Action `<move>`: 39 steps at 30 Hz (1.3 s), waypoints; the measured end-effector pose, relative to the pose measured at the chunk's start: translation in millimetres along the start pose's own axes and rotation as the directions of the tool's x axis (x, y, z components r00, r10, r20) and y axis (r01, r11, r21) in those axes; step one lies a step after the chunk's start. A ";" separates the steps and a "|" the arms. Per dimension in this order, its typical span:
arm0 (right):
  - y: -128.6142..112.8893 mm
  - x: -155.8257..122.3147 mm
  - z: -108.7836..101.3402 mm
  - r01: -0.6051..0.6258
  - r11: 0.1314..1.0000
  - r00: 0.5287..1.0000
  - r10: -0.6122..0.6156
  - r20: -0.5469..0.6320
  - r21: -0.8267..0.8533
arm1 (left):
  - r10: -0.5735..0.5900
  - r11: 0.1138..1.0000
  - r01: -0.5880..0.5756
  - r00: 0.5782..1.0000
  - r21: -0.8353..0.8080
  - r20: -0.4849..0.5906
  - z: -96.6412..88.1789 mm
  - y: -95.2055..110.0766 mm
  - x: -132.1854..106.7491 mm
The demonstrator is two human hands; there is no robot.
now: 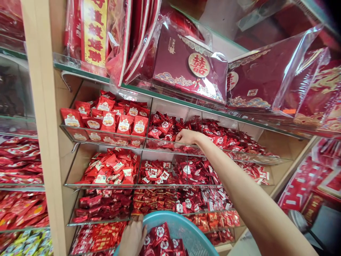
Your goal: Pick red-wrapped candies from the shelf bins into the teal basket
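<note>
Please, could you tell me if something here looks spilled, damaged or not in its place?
Nothing looks spilled or clearly damaged. Only the clear plastic wrapping around flat red items on the upper glass shelf looks slightly untidy: it pokes past the front edge. The small shiny red packets below lie jumbled, but within their compartments.

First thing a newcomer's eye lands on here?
Probably the teal basket at bottom centre, standing out against the red packets on the shelves, with the left hand at its left rim. Next, the maroon package with the round emblem, wrapped in clear plastic above those packets. Then the right hand, reaching into the upper row of packets near mid-picture.
</note>
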State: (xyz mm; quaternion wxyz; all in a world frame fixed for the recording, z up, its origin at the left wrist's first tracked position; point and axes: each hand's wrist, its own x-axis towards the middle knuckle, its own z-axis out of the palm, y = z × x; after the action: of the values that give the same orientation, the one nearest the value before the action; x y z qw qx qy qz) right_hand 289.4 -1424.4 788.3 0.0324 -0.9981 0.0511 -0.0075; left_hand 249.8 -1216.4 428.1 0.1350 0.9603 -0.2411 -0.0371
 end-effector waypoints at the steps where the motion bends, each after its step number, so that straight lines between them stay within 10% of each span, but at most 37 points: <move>1: 0.2 0.4 -0.3 -0.001 1.000 1.000 0.001 0.003 -0.001 | -0.002 1.000 0.002 1.000 0.007 -0.001 0.1 -0.6 0.1; 39: 39.9 -5.2 9.1 0.322 0.886 0.937 -0.247 -0.246 0.335 | -0.013 1.000 0.012 0.999 0.026 0.038 -10.1 6.8 -4.0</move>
State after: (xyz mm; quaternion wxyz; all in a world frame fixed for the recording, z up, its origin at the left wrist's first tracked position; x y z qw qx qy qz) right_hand 280.4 -1462.9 776.6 0.2130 -0.9649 -0.0959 -0.1201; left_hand 244.6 -1217.8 439.8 0.1178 0.9626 -0.2381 -0.0529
